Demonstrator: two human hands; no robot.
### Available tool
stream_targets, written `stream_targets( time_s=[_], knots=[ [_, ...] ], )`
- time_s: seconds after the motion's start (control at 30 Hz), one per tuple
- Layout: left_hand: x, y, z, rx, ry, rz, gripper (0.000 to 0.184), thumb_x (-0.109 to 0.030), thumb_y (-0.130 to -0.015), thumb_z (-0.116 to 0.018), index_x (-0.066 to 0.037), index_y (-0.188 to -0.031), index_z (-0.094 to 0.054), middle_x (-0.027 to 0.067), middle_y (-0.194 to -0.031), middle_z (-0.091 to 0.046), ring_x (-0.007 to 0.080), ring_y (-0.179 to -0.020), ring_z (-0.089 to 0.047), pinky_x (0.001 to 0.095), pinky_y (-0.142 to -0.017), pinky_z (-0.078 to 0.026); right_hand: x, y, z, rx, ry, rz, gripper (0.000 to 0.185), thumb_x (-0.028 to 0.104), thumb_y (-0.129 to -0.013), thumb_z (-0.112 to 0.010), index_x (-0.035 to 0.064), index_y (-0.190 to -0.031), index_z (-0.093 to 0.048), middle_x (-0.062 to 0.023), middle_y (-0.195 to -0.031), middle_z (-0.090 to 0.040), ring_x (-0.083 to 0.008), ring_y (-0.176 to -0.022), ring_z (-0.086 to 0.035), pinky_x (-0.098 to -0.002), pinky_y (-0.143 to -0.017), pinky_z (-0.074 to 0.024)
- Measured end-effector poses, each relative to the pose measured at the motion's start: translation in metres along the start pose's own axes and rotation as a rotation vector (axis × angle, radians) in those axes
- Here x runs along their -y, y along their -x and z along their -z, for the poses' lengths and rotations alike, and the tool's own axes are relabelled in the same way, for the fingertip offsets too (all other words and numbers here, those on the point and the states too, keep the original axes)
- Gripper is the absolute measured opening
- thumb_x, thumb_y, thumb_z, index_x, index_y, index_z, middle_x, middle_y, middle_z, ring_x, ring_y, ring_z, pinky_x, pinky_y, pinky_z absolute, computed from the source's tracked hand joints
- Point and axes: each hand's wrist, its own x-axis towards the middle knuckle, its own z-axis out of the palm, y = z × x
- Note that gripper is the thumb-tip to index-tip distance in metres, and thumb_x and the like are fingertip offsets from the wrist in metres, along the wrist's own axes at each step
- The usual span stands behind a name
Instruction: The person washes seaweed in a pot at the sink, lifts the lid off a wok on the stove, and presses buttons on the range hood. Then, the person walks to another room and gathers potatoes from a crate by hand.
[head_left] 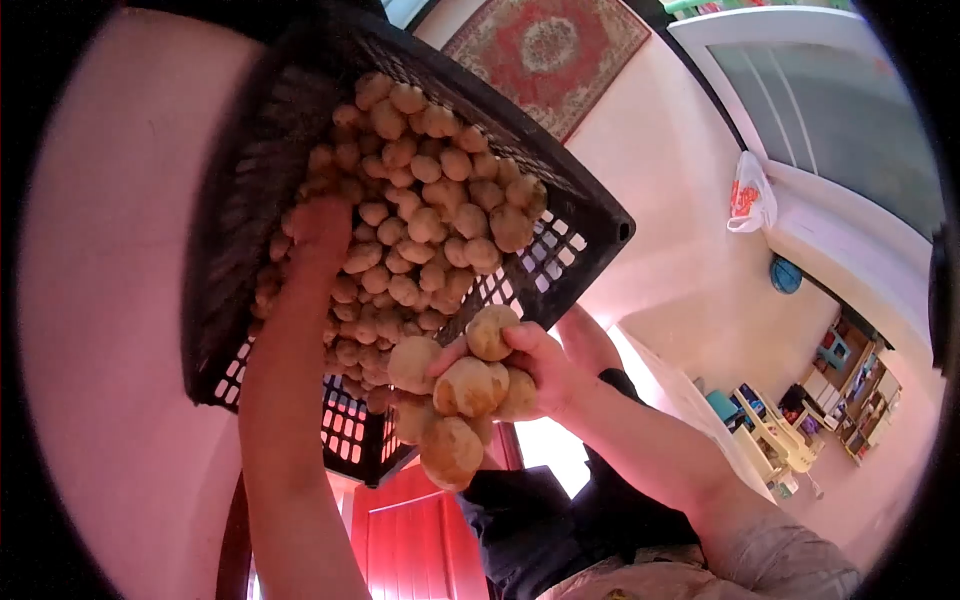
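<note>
A black slatted plastic crate (590, 235) is tilted in front of me, heaped with round tan fruits (415, 205) that look like langsat. My right hand (545, 370) is closed around a bunch of the same fruits (470, 390), the thumb pressing on an upper one. This bunch is held over the crate's near edge, close to my body. Inside the crate, toward its left side, my left hand (322, 228) rests among the fruits. Its fingers are mostly hidden there, so I cannot see whether it grips any.
A red patterned rug (550, 50) lies on the pale floor beyond the crate. To the right are a white plastic bag (750, 195), a blue ball (786, 274), a yellowish child's chair (780, 435) and a shelf (870, 400). A red panelled door (415, 530) shows below.
</note>
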Motion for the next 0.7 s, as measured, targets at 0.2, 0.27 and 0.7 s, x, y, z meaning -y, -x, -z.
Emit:
stream_targets(
  time_s=[0.2, 0.27, 0.7],
  knots=[
    [0.045, 0.029, -0.041, -0.093, 0.064, 0.001, 0.02, -0.017, -0.071, -0.072, -0.014, -0.092, -0.071, 0.0112, -0.088, -0.068, 0.0274, -0.078, -0.067, 0.0414, -0.058, -0.053, 0.002, -0.003, 0.007, 0.069, -0.032, 0.003, 0.076, 0.049, -0.083, -0.051, -0.0136, -0.124, -0.044, -0.0238, -0.12, -0.054, -0.0304, -0.113, -0.055, -0.0389, -0.1, -0.0415],
    [0.054, 0.038, -0.036, -0.066, 0.093, 0.004, 0.022, -0.019, -0.073, -0.072, -0.014, -0.094, -0.071, 0.0123, -0.092, -0.068, 0.0278, -0.082, -0.067, 0.0417, -0.062, -0.053, 0.002, -0.008, 0.003, 0.089, -0.056, -0.011, 0.076, 0.049, -0.083, -0.051, -0.0137, -0.124, -0.044, -0.0241, -0.121, -0.054, -0.0303, -0.113, -0.055, -0.0388, -0.1, -0.0415],
    [-0.011, -0.011, -0.018, 0.046, 0.151, 0.243, 0.025, -0.024, -0.08, -0.069, -0.011, -0.102, -0.068, 0.0081, -0.104, -0.067, 0.0245, -0.094, -0.064, 0.0356, -0.074, -0.05, 0.009, -0.007, 0.003, 0.052, -0.008, -0.003, 0.079, 0.049, -0.081, -0.057, -0.0137, -0.126, -0.043, -0.0239, -0.121, -0.055, -0.0299, -0.114, -0.055, -0.0387, -0.101, -0.0411]
  ],
)
